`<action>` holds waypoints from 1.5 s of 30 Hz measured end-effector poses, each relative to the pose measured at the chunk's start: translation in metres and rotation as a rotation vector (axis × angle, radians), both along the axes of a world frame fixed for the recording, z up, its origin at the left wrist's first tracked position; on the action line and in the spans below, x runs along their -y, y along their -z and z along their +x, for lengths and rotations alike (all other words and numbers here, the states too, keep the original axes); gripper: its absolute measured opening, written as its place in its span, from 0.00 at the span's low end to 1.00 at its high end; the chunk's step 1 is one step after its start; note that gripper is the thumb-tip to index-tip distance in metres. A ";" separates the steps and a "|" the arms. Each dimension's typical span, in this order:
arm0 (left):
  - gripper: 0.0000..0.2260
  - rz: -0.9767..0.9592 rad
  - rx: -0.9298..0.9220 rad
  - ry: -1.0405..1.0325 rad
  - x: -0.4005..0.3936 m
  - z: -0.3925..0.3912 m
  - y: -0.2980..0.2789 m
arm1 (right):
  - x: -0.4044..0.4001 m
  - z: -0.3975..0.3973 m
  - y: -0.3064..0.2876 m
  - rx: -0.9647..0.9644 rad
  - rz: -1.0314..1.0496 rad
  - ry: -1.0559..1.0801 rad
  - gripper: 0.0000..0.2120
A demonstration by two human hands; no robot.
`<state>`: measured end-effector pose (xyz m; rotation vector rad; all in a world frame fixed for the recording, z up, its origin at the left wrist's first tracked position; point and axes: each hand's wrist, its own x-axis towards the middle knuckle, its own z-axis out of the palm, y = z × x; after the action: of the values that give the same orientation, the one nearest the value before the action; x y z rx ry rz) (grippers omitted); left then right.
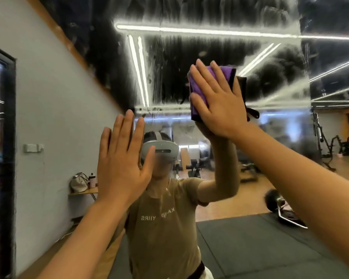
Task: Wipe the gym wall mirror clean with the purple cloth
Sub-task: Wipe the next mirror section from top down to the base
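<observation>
The cloth (199, 91) is pressed flat against the mirror (189, 57) by the right hand (220, 101), whose fingers are straight and spread over the folded purple pad, at about 1 o'clock from the centre of the view. The left hand (121, 158) is held with fingers straight and nothing in it, at about 9 o'clock; whether it touches the glass cannot be told. Streaks and a milky haze are seen across the upper glass, from 11 to 1 o'clock, around and above the cloth. The lower glass, from 4 to 8 o'clock, gives a sharper reflection. The wipe is judged under way, with the hazy upper band left to be cleared.
</observation>
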<state>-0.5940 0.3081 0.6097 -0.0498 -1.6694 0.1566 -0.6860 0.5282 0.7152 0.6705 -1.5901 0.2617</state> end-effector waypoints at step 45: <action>0.27 -0.009 -0.109 0.004 0.083 0.035 0.005 | 0.078 0.030 -0.020 -0.145 0.157 -0.043 0.29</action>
<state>-0.5588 0.2255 0.6046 -0.0510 -1.5603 0.1611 -0.6562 0.4507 0.7349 0.8275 -1.4685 0.1177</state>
